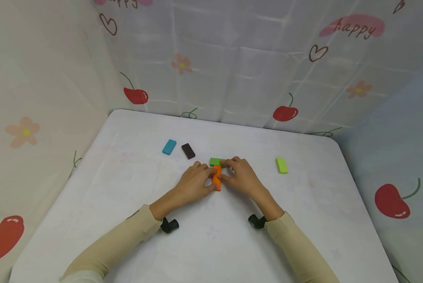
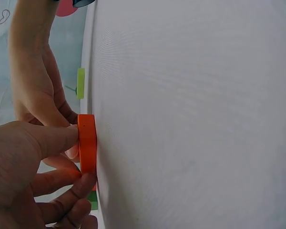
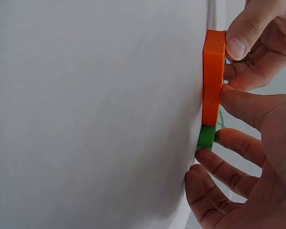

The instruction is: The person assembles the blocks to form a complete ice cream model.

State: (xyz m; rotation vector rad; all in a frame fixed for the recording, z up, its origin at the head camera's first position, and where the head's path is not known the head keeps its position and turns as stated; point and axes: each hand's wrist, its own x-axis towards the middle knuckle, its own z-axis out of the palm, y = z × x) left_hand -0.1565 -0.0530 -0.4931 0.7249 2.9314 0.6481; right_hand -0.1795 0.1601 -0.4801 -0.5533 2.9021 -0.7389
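On the white table, an orange block stands end-on to a green block, the two making a T shape. My left hand pinches the orange block, its thumb near the close end and a fingertip farther up. From the other side, my right hand touches both blocks: in the right wrist view its thumb meets the orange block, while an extended index finger rests at the green block. Fingers partly cover the green block's right part in the head view.
A blue block and a dark brown block lie to the upper left. Off to the right is a yellow-green block. Behind the table hangs a patterned curtain. Black camera mounts protrude below the wrists.
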